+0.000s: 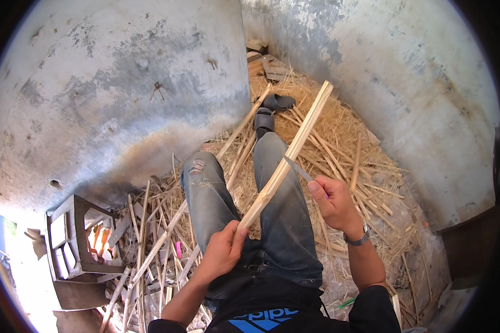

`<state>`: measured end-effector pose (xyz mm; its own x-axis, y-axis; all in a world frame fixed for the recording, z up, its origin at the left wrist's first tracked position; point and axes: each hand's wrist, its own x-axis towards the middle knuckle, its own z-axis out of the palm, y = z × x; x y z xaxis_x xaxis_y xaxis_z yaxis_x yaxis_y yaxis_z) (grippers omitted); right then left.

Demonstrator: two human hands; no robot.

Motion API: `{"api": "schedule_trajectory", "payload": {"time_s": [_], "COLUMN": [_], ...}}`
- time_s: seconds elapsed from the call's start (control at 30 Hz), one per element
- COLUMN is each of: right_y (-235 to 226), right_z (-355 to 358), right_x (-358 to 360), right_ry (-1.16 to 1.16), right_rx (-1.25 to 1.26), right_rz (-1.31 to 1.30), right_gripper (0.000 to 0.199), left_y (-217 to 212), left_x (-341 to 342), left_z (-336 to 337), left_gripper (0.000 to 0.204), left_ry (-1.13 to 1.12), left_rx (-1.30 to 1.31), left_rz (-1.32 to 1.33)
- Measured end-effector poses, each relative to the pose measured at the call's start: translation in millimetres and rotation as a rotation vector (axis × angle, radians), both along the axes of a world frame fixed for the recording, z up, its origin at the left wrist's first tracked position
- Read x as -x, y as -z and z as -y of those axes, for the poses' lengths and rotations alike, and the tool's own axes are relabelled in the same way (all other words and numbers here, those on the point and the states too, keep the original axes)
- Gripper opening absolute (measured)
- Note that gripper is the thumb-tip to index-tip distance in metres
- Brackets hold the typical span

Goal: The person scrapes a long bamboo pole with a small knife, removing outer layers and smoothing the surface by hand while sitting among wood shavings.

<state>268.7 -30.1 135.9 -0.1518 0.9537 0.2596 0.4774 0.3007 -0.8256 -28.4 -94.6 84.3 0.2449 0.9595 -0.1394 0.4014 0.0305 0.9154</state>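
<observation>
My left hand point(225, 248) is closed round the lower end of a long pale wooden stick point(289, 158). The stick slants up and to the right across my lap, its far end above the floor beyond my knees. In my closed right hand point(334, 204) is a knife point(298, 168), its handle mostly hidden by my fingers. The blade points up and left, and its tip meets the stick's right edge about midway along. A metal-banded watch point(359, 236) is on my right wrist.
Wood shavings point(372, 166) and loose sticks point(150, 250) cover the floor around my legs. Worn grey walls point(122, 83) rise at the left and right. A dark block-like frame with openings point(75, 236) stands at the left. A dark slipper point(278, 102) lies by my foot.
</observation>
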Motion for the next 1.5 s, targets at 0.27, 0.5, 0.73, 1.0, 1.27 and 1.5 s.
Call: {"api": "schedule_trajectory", "payload": {"time_s": [0.27,0.5,0.73,1.0,1.27,1.5], "right_y": [16,16,-6,-14,-8,-11], "right_z": [-6,-9,-11,-28,-61,-90], "right_x": [17,23,33,63,64,87], "right_ry": [-0.073,-0.108,-0.147,-0.118,-0.099,-0.153], "right_rx": [-0.082,-0.106,-0.133,-0.167,-0.191,-0.213], "right_rz": [0.322,0.306,0.284,0.405,0.559,0.619], "right_gripper": [0.047,0.048,0.045,0.048,0.055,0.057], "left_y": [-15,-20,-49,-44,-36,-31], "left_x": [-16,-18,-5,16,11,20], "left_z": [-1,1,3,-6,-45,-57], "left_gripper": [0.026,0.024,0.022,0.022,0.019,0.019], "left_ry": [-0.017,-0.032,0.002,-0.075,-0.097,-0.15], "left_rx": [-0.01,0.018,-0.053,0.011,-0.096,-0.133], "left_rz": [-0.075,-0.055,-0.023,-0.033,-0.058,-0.182]}}
